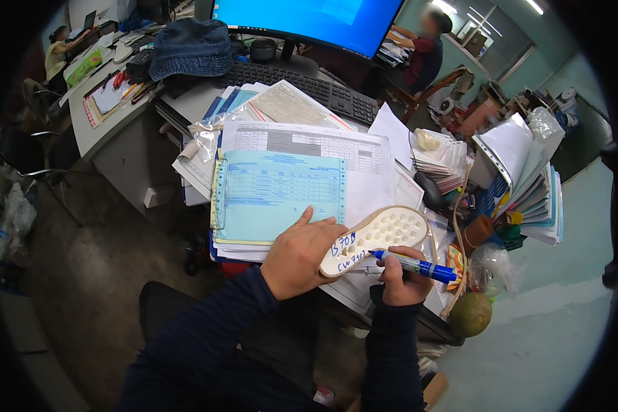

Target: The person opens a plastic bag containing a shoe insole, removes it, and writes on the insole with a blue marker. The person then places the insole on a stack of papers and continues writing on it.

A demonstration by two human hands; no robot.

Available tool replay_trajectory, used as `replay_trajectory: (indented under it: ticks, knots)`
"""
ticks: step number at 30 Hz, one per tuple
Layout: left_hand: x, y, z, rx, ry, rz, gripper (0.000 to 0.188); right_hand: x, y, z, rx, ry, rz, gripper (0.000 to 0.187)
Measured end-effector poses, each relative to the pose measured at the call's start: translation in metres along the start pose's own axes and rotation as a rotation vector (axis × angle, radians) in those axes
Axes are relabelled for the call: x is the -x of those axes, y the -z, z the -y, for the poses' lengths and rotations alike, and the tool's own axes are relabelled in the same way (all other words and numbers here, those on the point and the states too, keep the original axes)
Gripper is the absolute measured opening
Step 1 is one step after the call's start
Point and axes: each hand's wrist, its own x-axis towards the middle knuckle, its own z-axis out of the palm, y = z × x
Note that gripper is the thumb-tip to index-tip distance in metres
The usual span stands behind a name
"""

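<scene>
A cream shoe sole [391, 230] with rows of hollows and a tan rim lies tilted over the papers at the desk's front edge. Blue handwriting marks its smooth heel end. My left hand [299, 250] grips that end from the left, fingers along its upper edge; the thumb side is partly hidden. In my right hand [399, 280] is a blue marker [419, 266], its tip pointing left at the writing, touching or just above the sole. Beneath and beside the left hand is a pad of light-blue printed forms [281, 196] on a clipboard.
Behind the forms are printed sheets [371, 147], a black keyboard [302, 89], a monitor [309, 20] and a denim hat [191, 49]. To the right crowd a black mouse [429, 191], upright folders [529, 185] and a round green fruit [470, 314]. Two people sit farther off.
</scene>
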Motion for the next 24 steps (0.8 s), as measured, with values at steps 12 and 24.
replay_trajectory:
  ticks: [12,24]
  knots:
    - [0.000,-0.001,0.001,-0.004,0.000,0.002,0.057,0.001,0.003,0.003,-0.061,-0.076,-0.018,0.021]
    - [0.000,-0.001,0.000,-0.008,0.007,0.009,0.056,0.000,0.004,-0.010,-0.014,0.060,-0.039,0.028]
